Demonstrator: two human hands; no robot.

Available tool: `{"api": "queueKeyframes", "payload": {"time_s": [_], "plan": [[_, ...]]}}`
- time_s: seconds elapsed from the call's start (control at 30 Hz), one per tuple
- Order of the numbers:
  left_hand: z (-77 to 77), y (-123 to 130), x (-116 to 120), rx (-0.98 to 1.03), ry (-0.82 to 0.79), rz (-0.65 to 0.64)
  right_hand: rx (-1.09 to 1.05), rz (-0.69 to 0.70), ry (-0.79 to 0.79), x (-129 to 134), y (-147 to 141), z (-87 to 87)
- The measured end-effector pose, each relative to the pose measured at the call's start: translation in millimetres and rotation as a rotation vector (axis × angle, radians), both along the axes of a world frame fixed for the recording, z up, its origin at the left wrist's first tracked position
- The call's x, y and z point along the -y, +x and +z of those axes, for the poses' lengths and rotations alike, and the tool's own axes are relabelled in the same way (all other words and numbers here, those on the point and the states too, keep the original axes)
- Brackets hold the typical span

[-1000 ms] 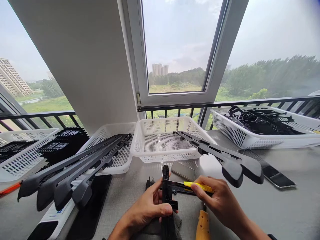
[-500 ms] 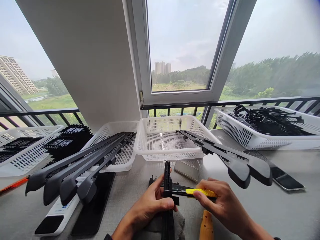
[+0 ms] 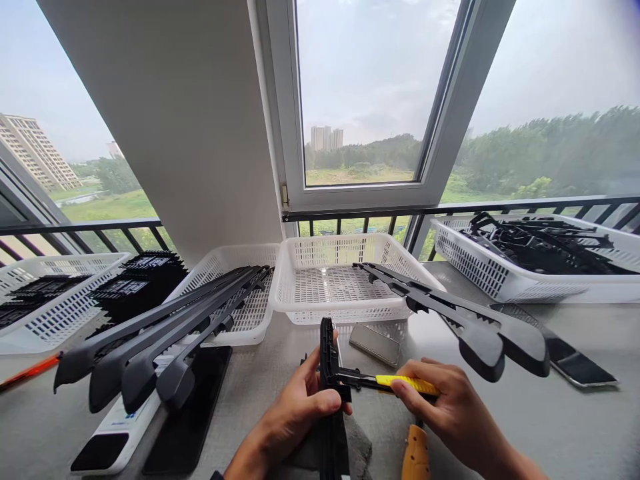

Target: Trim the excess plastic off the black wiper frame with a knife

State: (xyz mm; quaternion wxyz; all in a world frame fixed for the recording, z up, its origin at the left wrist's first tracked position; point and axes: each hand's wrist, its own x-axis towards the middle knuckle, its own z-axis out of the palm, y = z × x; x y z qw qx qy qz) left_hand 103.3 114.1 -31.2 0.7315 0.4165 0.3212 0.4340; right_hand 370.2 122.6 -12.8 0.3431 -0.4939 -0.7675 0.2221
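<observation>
Head: left hand (image 3: 295,415) seemingly around black part (image 3: 332,437)

No text can be read, the blue marking (image 3: 131,415) on the white device (image 3: 139,423) being too small.

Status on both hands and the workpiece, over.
Left hand gripping black plastic part, upper end raised. Right hand holding yellow utility knife, its tip end at the part. Wooden handle close below right hand.
</observation>
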Motion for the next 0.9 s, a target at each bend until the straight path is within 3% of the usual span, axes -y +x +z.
{"api": "queueKeyframes", "payload": {"time_s": [0.37, 0.47, 0.63, 0.77, 0.9], "plan": [[14.7, 4.6, 3.0, 0.044, -0.005, -0.006, -0.060, -0.033, 0.014, 0.8, 0.1, 2.1], [15.2, 5.4, 3.6, 0.052, -0.005, -0.024, -0.039, -0.002, 0.020, 1.1, 0.5, 1.0], [12.3, 4.5, 4.4, 0.032, 0.017, -0.062, -0.072, -0.117, 0.048, 2.1, 2.7, -1.0], [14.5, 3.9, 5.6, 0.041, -0.002, -0.074, -0.047, -0.039, 0.066, 3.2, 1.6, 1.7], [17.7, 3.7, 6.2, 0.061, -0.011, -0.077, -0.058, -0.097, 0.041, 3.4, 0.3, 6.2]]}}
